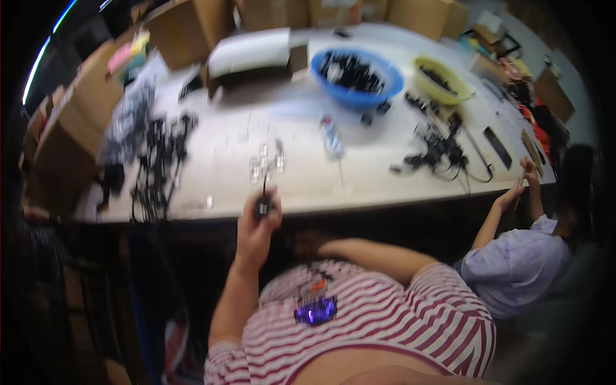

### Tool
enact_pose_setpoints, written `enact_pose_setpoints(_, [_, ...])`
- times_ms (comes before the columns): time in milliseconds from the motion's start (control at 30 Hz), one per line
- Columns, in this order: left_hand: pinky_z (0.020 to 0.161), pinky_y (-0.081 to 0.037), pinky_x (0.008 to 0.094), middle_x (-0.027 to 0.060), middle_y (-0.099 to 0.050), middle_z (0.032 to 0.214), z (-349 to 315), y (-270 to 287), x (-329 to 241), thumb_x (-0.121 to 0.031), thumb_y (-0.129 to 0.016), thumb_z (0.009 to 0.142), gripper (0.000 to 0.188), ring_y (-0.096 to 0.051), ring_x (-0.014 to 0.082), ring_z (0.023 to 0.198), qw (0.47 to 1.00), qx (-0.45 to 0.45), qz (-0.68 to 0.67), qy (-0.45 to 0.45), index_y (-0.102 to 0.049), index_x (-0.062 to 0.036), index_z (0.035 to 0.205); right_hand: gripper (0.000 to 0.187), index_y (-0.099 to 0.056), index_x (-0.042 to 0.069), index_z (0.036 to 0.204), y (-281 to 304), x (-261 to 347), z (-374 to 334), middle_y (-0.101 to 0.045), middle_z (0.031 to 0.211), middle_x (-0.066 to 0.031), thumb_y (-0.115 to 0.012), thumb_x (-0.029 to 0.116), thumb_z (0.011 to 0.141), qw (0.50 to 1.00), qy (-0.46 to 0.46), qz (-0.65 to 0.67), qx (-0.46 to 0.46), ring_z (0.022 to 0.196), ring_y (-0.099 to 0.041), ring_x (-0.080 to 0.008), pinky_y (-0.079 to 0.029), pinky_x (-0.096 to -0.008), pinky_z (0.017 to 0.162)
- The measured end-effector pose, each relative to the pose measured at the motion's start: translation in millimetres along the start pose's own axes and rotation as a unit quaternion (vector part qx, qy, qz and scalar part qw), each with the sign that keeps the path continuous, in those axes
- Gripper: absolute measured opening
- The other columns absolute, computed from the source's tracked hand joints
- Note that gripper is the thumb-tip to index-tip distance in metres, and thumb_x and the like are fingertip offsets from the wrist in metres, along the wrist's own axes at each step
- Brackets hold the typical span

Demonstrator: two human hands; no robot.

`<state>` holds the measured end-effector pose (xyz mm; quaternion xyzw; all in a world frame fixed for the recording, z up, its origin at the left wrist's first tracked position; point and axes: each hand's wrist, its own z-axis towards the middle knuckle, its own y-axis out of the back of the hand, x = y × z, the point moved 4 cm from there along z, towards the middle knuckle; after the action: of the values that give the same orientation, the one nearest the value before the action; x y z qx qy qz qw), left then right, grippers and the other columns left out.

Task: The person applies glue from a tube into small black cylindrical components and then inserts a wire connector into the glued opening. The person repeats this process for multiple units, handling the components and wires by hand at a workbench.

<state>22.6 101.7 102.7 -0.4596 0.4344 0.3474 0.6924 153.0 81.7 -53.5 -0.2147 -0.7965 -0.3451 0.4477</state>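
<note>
My left hand (253, 232) is raised at the near edge of the table, its fingers closed around a small black box-shaped piece (263, 206). A pale mark shows on the piece, and a short dark stem or cable sticks up from it. My right hand (312, 244) is low in the shadow by the table's front edge, before my body; its fingers are dark and blurred, and I cannot make out anything in them. Several small whitish pieces (262, 163) lie on the table just beyond my left hand.
Tangled black cables (160, 160) lie at the left, more black cables (439, 147) at the right. A blue basin (391, 90) and a yellow basin (459, 96) hold black parts. Cardboard boxes (186, 32) line the back. A co-worker (513, 263) sits at the right.
</note>
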Motion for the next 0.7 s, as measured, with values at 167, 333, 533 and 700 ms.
enact_pose_setpoints(167, [0.065, -0.036, 0.0205, 0.0025, -0.048, 0.084, -2, -22, -7, -0.019, -0.058, 0.085, 0.044, -0.043, 0.0088, 0.073, 0.995, 0.086, 0.035, -0.026, -0.041, 0.0007, 0.12, 0.027, -0.061, 0.004, 0.087, -3, -47, -1, -0.062, 0.079, -0.0086, -0.054, 0.03, 0.086, 0.998, -0.017, 0.053, -0.039, 0.075, -0.056, -0.0154, -0.044, -0.0306, 0.072])
enact_pose_setpoints(333, [0.067, -0.035, 0.0199, 0.0025, -0.048, 0.083, -7, -25, 0, -0.02, -0.059, 0.085, 0.046, -0.043, 0.0087, 0.072, 0.997, 0.075, -0.001, -0.019, -0.041, 0.0018, 0.121, 0.033, -0.063, 0.003, 0.09, -1, -13, -10, -0.063, 0.081, -0.013, -0.057, 0.035, 0.083, 0.998, -0.034, -0.041, -0.021, 0.076, -0.059, -0.0227, -0.044, -0.0319, 0.073])
enact_pose_setpoints(533, [0.068, -0.035, 0.0199, 0.0029, -0.048, 0.083, -4, -25, -2, -0.018, -0.06, 0.084, 0.047, -0.042, 0.0089, 0.072, 0.996, 0.09, -0.004, -0.022, -0.04, 0.0035, 0.122, 0.031, -0.063, 0.004, 0.091, -2, -37, -4, -0.062, 0.083, -0.0151, -0.055, 0.033, 0.085, 0.992, 0.038, -0.106, -0.059, 0.076, -0.059, -0.0272, -0.044, -0.0335, 0.07])
enact_pose_setpoints(700, [0.068, -0.036, 0.0194, 0.0033, -0.049, 0.084, -8, -24, -1, -0.013, -0.06, 0.083, 0.045, -0.042, 0.0088, 0.073, 0.997, 0.077, -0.002, -0.006, -0.042, 0.0033, 0.121, 0.031, -0.062, 0.003, 0.085, -1, -1, -9, -0.062, 0.078, -0.0143, -0.054, 0.033, 0.085, 0.993, 0.048, -0.096, -0.04, 0.074, -0.059, -0.0264, -0.044, -0.0346, 0.068])
